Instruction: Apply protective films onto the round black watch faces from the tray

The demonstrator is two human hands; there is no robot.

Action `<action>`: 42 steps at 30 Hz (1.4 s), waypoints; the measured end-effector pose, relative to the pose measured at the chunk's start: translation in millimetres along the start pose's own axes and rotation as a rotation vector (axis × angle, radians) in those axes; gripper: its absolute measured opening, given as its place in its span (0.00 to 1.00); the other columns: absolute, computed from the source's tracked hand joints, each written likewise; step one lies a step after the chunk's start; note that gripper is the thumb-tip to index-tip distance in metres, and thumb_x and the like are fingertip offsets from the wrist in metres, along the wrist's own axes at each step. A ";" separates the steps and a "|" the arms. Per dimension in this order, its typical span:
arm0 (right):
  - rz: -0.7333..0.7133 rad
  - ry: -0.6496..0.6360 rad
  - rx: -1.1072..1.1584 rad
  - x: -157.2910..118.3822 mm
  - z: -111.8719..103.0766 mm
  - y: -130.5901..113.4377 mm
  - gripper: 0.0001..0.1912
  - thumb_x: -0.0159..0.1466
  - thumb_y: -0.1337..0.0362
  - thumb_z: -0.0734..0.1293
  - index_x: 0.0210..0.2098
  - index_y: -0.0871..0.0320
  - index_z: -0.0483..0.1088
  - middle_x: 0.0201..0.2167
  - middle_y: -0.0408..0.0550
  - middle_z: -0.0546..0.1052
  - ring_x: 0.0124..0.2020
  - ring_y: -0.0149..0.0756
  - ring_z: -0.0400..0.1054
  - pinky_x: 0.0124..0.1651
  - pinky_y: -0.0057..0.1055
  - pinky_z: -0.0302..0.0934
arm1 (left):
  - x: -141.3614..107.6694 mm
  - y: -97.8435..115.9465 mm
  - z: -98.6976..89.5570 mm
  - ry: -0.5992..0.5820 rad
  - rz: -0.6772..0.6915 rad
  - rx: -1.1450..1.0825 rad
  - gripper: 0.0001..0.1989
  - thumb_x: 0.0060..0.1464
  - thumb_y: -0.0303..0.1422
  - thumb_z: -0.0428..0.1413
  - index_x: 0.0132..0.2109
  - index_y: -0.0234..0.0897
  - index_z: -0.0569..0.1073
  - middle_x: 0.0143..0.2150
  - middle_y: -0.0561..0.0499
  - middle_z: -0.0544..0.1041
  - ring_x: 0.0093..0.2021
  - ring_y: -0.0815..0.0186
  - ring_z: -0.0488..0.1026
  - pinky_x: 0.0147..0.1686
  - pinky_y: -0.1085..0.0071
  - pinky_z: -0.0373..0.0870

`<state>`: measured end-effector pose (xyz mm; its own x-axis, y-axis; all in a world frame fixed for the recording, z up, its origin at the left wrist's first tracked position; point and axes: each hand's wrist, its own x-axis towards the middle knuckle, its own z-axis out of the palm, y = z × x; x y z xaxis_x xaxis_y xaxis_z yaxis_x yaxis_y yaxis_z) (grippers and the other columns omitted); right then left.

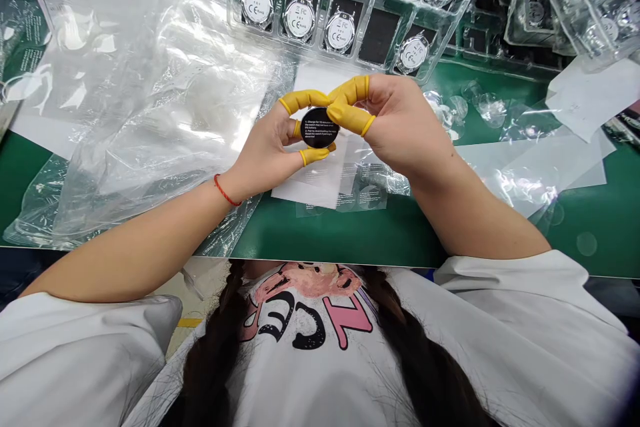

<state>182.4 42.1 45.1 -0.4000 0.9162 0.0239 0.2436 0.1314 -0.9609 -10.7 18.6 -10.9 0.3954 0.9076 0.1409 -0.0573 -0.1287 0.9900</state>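
Between my two hands is a round black watch face (319, 128) with small white printed text. My left hand (280, 140) grips it by its edge, with yellow finger cots on the fingers and thumb above and below it. The thumb and a finger of my right hand (380, 113), also in yellow cots, are pinched together at its upper right edge. Whether a film lies between those fingertips is too small to tell. Under the hands lie white paper (325, 187) and a clear printed film sheet (370, 195).
A clear tray (357, 60) holds several watches, backs up, with one bare compartment in its front row. More trays (590, 0) stand at the upper right. Large plastic bags (150, 93) cover the left of the green table (345, 240). Loose round films (490, 107) lie to the right.
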 end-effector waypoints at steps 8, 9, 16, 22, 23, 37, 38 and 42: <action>-0.022 0.015 -0.095 0.6 2.4 0.5 0.22 0.57 0.40 0.72 0.32 0.53 0.71 0.36 0.46 0.79 0.40 0.39 0.72 0.51 0.43 0.68 | 0.1 7.2 1.8 0.012 -0.059 -0.031 0.34 0.44 0.38 0.70 0.56 0.40 0.65 0.47 0.49 0.79 0.47 0.60 0.81 0.53 0.58 0.78; -0.036 0.021 -0.126 0.3 1.9 -1.4 0.21 0.58 0.41 0.71 0.32 0.53 0.71 0.36 0.46 0.79 0.40 0.39 0.72 0.51 0.43 0.68 | 0.6 7.9 1.7 0.014 -0.068 -0.034 0.34 0.44 0.37 0.70 0.56 0.41 0.65 0.47 0.49 0.79 0.47 0.59 0.81 0.52 0.58 0.78; -0.015 0.168 -0.678 -12.7 -30.7 -3.3 0.05 0.63 0.63 0.69 0.38 0.53 0.71 0.42 0.49 0.78 0.42 0.40 0.72 0.48 0.42 0.67 | 7.9 7.3 -2.7 -0.004 -0.179 -0.022 0.31 0.44 0.30 0.68 0.54 0.41 0.66 0.43 0.52 0.78 0.47 0.58 0.81 0.46 0.59 0.80; 0.322 0.105 -1.131 -23.6 -46.1 29.3 0.16 0.56 0.59 0.76 0.38 0.59 0.70 0.40 0.54 0.74 0.36 0.43 0.68 0.40 0.45 0.65 | 9.8 5.9 -4.5 -0.078 -0.217 -0.039 0.29 0.45 0.28 0.66 0.54 0.41 0.65 0.37 0.55 0.78 0.43 0.60 0.82 0.45 0.60 0.81; 0.341 0.096 -1.138 -23.7 -45.4 30.7 0.15 0.56 0.59 0.76 0.37 0.58 0.70 0.39 0.54 0.73 0.35 0.43 0.68 0.40 0.44 0.65 | 9.7 5.7 -4.3 -0.076 -0.220 -0.039 0.29 0.46 0.28 0.65 0.54 0.41 0.65 0.37 0.56 0.78 0.43 0.60 0.82 0.46 0.61 0.81; -0.268 0.132 -0.864 -30.4 28.7 21.4 0.12 0.72 0.58 0.55 0.46 0.51 0.67 0.41 0.52 0.75 0.45 0.44 0.69 0.47 0.43 0.66 | 8.2 -0.8 -1.9 -0.065 -0.200 -0.045 0.29 0.44 0.27 0.66 0.53 0.42 0.66 0.34 0.56 0.77 0.34 0.66 0.79 0.36 0.66 0.77; -0.281 0.158 -0.876 -28.0 31.6 27.1 0.13 0.72 0.58 0.54 0.45 0.52 0.67 0.40 0.52 0.74 0.44 0.45 0.69 0.46 0.43 0.66 | 8.3 -2.2 -2.0 -0.059 -0.192 -0.048 0.29 0.44 0.28 0.67 0.53 0.42 0.67 0.35 0.55 0.77 0.34 0.65 0.79 0.36 0.66 0.77; -0.240 0.265 -0.881 -16.2 28.3 39.9 0.16 0.73 0.54 0.52 0.46 0.52 0.67 0.39 0.53 0.72 0.43 0.45 0.69 0.44 0.44 0.66 | 8.9 -5.7 -2.5 -0.057 -0.168 -0.073 0.28 0.44 0.31 0.68 0.52 0.42 0.68 0.34 0.55 0.77 0.37 0.62 0.79 0.39 0.64 0.77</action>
<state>173.6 21.8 -1.5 -0.3385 0.8696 0.3593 0.8033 0.4660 -0.3709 -9.1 28.4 -15.3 0.4563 0.8895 -0.0249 -0.0517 0.0545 0.9972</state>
